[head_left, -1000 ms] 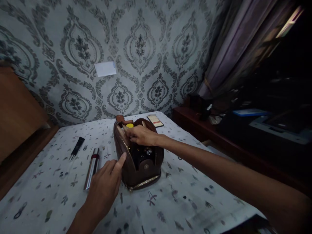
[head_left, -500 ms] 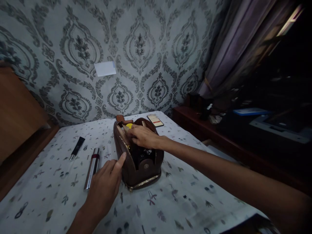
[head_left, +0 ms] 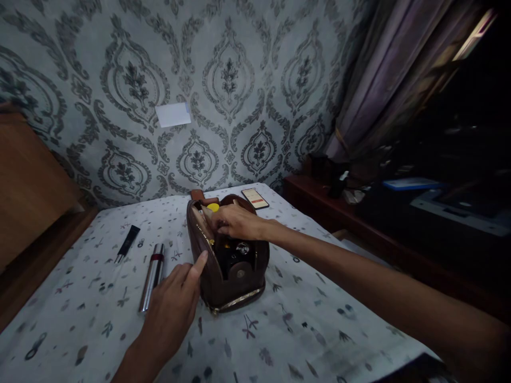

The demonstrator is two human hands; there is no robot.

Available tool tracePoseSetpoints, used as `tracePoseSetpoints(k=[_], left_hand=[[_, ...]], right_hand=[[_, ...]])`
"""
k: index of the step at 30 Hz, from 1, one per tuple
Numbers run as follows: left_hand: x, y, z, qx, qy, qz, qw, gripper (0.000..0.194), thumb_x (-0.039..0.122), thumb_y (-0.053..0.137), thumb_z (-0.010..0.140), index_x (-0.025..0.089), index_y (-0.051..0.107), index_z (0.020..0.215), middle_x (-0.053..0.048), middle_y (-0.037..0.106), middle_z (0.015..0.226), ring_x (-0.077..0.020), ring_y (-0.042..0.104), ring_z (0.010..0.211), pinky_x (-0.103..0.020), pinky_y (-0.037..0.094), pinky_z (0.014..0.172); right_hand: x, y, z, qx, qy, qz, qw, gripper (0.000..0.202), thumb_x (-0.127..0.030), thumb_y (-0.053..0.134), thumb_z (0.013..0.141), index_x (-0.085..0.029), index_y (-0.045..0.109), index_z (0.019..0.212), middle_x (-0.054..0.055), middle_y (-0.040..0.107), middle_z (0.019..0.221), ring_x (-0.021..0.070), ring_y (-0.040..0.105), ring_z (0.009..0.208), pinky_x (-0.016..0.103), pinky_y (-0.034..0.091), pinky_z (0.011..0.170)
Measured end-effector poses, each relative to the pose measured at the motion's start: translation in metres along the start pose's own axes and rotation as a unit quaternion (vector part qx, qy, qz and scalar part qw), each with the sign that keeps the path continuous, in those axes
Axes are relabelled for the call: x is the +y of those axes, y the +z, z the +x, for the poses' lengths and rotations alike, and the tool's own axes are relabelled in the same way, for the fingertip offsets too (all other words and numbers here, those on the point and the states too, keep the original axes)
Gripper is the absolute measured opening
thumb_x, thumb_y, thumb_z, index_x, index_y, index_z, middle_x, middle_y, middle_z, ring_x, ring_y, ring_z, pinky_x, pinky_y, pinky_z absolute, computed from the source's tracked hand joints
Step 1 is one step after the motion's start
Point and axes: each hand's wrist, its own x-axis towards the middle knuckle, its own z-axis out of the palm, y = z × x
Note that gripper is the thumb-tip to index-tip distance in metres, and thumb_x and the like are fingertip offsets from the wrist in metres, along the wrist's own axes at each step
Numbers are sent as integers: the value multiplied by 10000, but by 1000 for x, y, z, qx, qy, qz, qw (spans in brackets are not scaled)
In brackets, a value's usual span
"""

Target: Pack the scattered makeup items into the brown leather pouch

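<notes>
A brown leather-look makeup bag (head_left: 235, 283) with a gold zip stands unzipped on the patterned sheet. Dark items, one with a shiny round top, and something yellow (head_left: 213, 207) show in its mouth. My right hand (head_left: 236, 221) reaches in from the right, fingers bent together near the beige lining; what they hold is hidden. Against the bag's left side, my left hand (head_left: 172, 300) grips it, thumb along the outside below the zip. Left of that hand lies a silver cylinder (head_left: 152, 276) with a red band. Farther back is a black-capped tube (head_left: 128, 243).
A phone (head_left: 255, 198) with a lit screen lies behind the bag. The patterned wall (head_left: 229, 127) bounds the far side, with a white card (head_left: 173, 114) on it. Wooden furniture (head_left: 34, 186) stands at left; a dark red ledge (head_left: 315, 194) with clutter runs along the right.
My right hand has shifted slightly within the bag's mouth, and the shiny round top shows more clearly. My left hand stays at the bag's side.
</notes>
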Motion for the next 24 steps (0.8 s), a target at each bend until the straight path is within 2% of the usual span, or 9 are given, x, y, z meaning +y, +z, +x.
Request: tracePoseSetpoints(k=[4, 13, 24], left_hand=[[1, 1, 1, 5, 2, 4, 1000, 491, 184, 312, 1043, 204, 300, 1533, -63, 705, 966, -203, 705, 802, -285, 551, 612], [1, 1, 2, 8, 4, -3, 1000, 501, 184, 298, 1047, 206, 275, 1547, -66, 706, 964, -204, 713, 819, -293, 566, 631], [0, 1, 1, 8, 6, 5, 1000, 437, 187, 289, 1046, 189, 369, 1476, -59, 708, 919, -189, 709, 761, -278, 554, 610]], right_hand=[[6, 0, 2, 3, -14, 17, 1000, 142, -33, 652, 813, -147, 707, 877, 27, 718, 926, 168, 636, 889, 255, 385, 778], [6, 11, 5, 5, -23, 26, 999, 168, -19, 640, 809, -120, 721, 917, 65, 695, 950, 197, 628, 941, 274, 382, 807], [7, 11, 3, 22, -23, 18, 999, 197, -48, 660, 811, -144, 713, 974, 51, 659, 925, 196, 592, 908, 282, 356, 794]])
